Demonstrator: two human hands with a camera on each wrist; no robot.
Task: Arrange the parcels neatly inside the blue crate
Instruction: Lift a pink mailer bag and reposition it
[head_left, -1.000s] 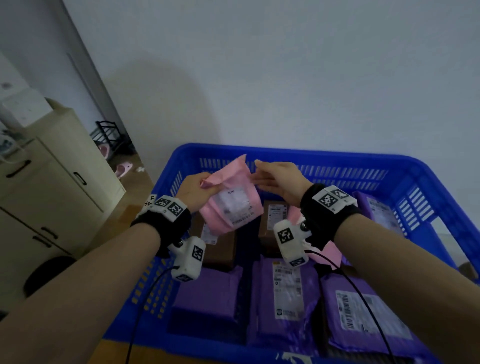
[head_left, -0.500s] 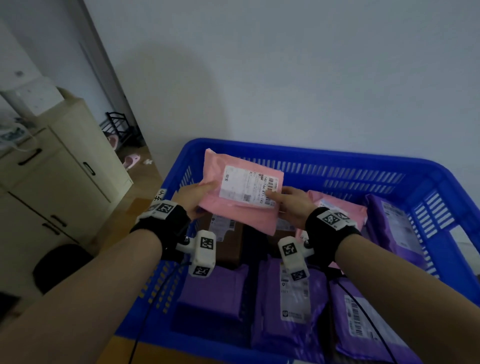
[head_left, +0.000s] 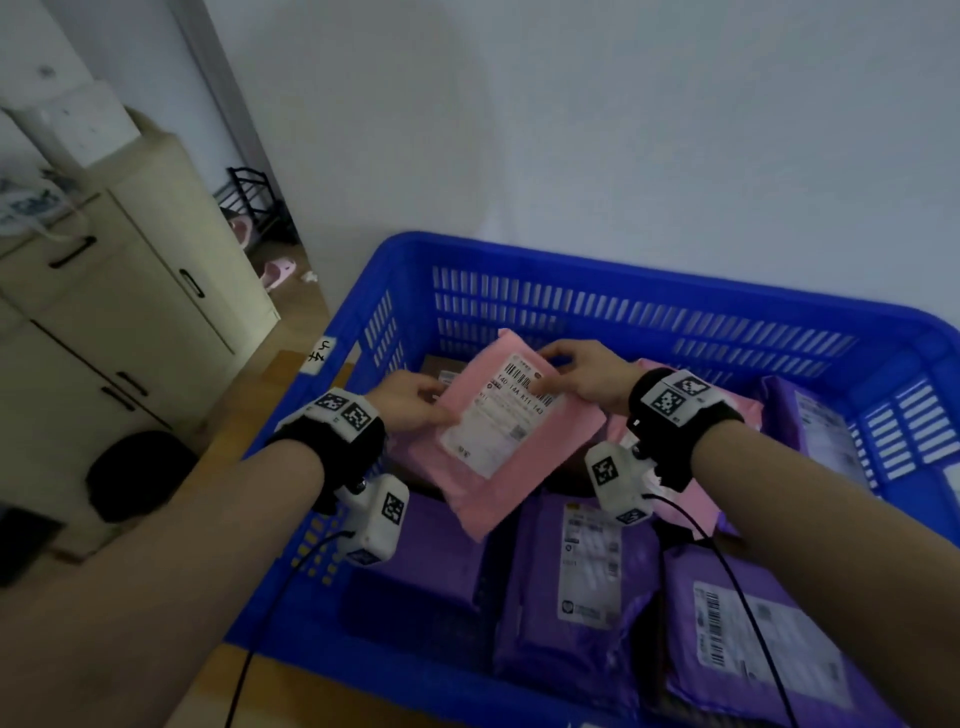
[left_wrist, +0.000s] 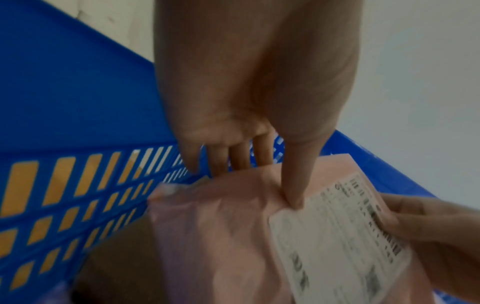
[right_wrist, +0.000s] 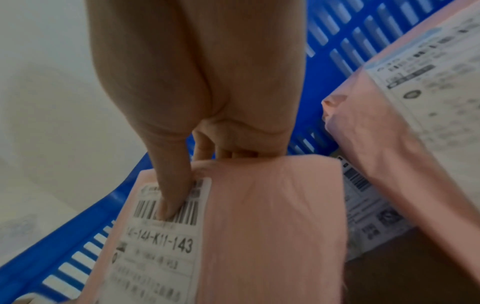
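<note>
A pink parcel (head_left: 519, 457) with a white label facing up hangs tilted over the back left of the blue crate (head_left: 623, 270). My left hand (head_left: 431, 402) pinches its left edge, thumb (left_wrist: 293, 197) on top and fingers underneath. My right hand (head_left: 550, 371) pinches the far end, thumb (right_wrist: 168, 205) pressed on the barcode. A second pink parcel (right_wrist: 402, 123) lies to the right. A brown box (head_left: 436, 366) sits below in the back corner. Purple parcels (head_left: 587, 597) fill the near row.
The crate stands on a wooden surface (head_left: 270, 415) against a white wall. A cream cabinet (head_left: 130, 312) stands to the left, with a black round object (head_left: 135, 473) at its foot. Another purple parcel (head_left: 815, 426) leans at the crate's right wall.
Both hands have spread the parcel flat, label up, then turned it lengthwise and brought it lower towards the crate's back left.
</note>
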